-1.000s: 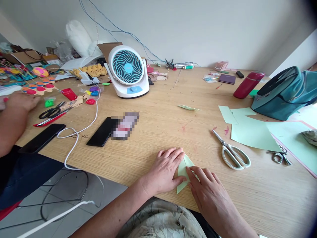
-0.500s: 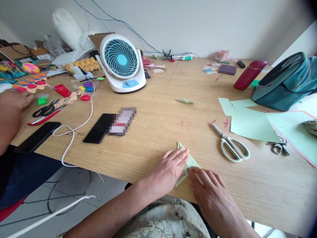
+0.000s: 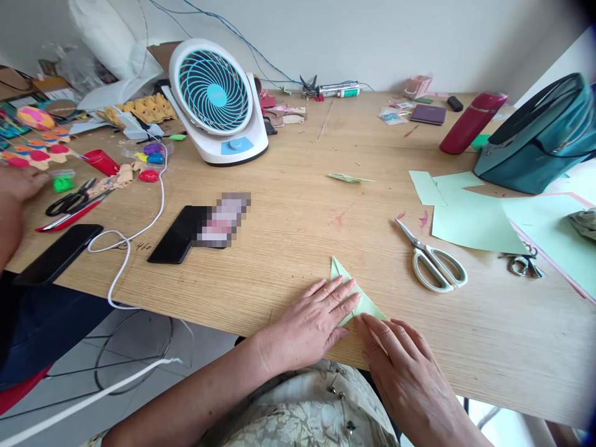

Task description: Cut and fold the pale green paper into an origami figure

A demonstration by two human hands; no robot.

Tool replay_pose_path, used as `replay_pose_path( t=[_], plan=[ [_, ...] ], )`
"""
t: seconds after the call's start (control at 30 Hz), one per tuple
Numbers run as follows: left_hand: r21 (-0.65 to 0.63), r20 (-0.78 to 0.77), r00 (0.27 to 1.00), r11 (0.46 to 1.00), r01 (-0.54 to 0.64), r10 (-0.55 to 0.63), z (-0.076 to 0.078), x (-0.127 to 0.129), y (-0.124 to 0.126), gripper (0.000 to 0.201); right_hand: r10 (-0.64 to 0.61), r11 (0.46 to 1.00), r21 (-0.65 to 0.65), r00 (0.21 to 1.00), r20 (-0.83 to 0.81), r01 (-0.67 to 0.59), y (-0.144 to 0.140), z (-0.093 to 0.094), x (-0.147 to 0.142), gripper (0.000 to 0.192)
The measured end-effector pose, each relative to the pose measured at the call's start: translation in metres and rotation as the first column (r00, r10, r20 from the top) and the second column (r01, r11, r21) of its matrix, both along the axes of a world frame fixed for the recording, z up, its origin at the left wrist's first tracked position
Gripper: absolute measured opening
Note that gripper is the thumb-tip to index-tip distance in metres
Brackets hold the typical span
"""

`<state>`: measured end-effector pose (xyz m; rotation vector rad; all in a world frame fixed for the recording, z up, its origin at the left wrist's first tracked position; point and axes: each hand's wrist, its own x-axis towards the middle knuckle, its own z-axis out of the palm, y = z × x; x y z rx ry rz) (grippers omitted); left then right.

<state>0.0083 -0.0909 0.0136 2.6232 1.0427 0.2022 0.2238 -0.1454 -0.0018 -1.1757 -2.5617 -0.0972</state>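
Both hands lie flat with fingers spread on the folded green paper near the table's front edge, left hand pinning it, right hand seemingly pressing a crease.

We count one fan on the desk, two black phones and three pairs of scissors. One red bottle lies beside one teal bag. We see one folded paper piece under two hands, one white cable, and one other person's hand at the left edge.
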Motion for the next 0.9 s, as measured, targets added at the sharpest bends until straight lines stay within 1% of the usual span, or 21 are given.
replay_pose_path(
  t=[0.07, 0.2, 0.3, 0.4, 0.5, 0.6, 0.8, 0.9],
  plan=[
    [0.015, -0.005, 0.999, 0.999, 0.042, -0.041, 0.002, -0.005, 0.005, 0.053, 0.017, 1.000, 0.009, 1.000, -0.015, -0.017, 0.000, 0.001, 0.005, 0.039],
    [0.063, -0.006, 0.993, 0.991, 0.117, -0.117, 0.006, -0.016, 0.017, 0.042, -0.014, 1.000, 0.019, 0.995, -0.098, 0.016, 0.004, 0.005, 0.010, 0.038],
    [0.102, 0.003, 0.982, 0.977, 0.185, -0.186, 0.006, -0.023, 0.024, 0.038, 0.024, 0.999, -0.025, 0.988, -0.152, -0.028, 0.006, 0.006, 0.008, 0.038],
    [0.133, 0.060, 0.970, 0.965, 0.228, -0.237, 0.002, -0.028, 0.026, 0.036, 0.049, 0.996, -0.064, 0.980, -0.193, -0.063, 0.006, 0.005, 0.005, 0.036],
    [0.138, 0.123, 0.962, 0.964, 0.228, -0.245, -0.003, -0.031, 0.024, 0.037, 0.059, 0.994, -0.072, 0.968, -0.243, -0.079, 0.008, 0.006, 0.002, 0.033],
    [0.107, 0.149, 0.960, 0.969, 0.224, -0.238, -0.003, -0.033, 0.023, 0.040, 0.044, 0.994, -0.089, 0.965, -0.260, -0.069, 0.012, 0.008, -0.005, 0.030],
    [0.028, 0.177, 0.970, 0.986, 0.166, -0.168, -0.002, -0.035, 0.024, 0.052, 0.017, 0.985, -0.166, 0.981, -0.195, -0.050, 0.024, 0.007, -0.019, 0.039],
    [0.038, 0.148, 0.969, 0.980, 0.195, -0.198, -0.003, -0.037, 0.025, 0.051, 0.023, 0.979, -0.196, 0.980, -0.196, -0.062, 0.025, 0.008, -0.019, 0.042]
  ],
)
